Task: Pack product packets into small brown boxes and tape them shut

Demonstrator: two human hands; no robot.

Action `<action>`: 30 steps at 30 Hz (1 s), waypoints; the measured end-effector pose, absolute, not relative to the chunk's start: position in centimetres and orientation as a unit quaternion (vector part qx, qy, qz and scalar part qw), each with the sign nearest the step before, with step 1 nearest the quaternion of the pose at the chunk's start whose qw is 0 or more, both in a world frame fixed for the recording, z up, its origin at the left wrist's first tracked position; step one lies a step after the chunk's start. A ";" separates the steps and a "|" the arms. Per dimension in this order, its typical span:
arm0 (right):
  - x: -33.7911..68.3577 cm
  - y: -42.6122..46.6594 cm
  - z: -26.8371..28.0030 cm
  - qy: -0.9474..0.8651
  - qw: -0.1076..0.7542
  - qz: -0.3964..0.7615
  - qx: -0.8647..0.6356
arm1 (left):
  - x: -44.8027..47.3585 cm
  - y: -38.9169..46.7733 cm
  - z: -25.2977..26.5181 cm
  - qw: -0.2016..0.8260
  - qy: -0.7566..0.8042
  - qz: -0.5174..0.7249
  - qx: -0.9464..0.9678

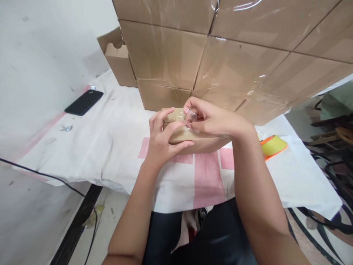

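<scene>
A small cardboard box (201, 146) lies on the cloth-covered table in front of me. My left hand (162, 138) grips its left end, fingers over the top and thumb along the near side. Above the box's top, my right hand (206, 117) pinches a crumpled piece of clear tape (192, 117) between curled fingers. Part of the tape lies on the box's top near my left fingertips. The right forearm hides the box's right end.
Right behind the box rises a wall of stacked, taped cardboard boxes (171, 55). An open carton (118, 66) stands left of it. A black phone-like object (84, 102) lies at left, a yellow and orange item (273, 146) at right. A black cable (55, 177) hangs at lower left.
</scene>
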State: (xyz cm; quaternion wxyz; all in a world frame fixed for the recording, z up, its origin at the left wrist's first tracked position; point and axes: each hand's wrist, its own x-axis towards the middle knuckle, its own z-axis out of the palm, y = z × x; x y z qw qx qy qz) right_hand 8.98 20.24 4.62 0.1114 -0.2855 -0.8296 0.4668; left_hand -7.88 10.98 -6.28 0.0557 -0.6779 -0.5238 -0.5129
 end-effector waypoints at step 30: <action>8.8 20.5 4.6 -0.810 0.104 0.509 -0.273 | -7.9 11.2 -7.0 0.063 -0.543 -0.490 -0.679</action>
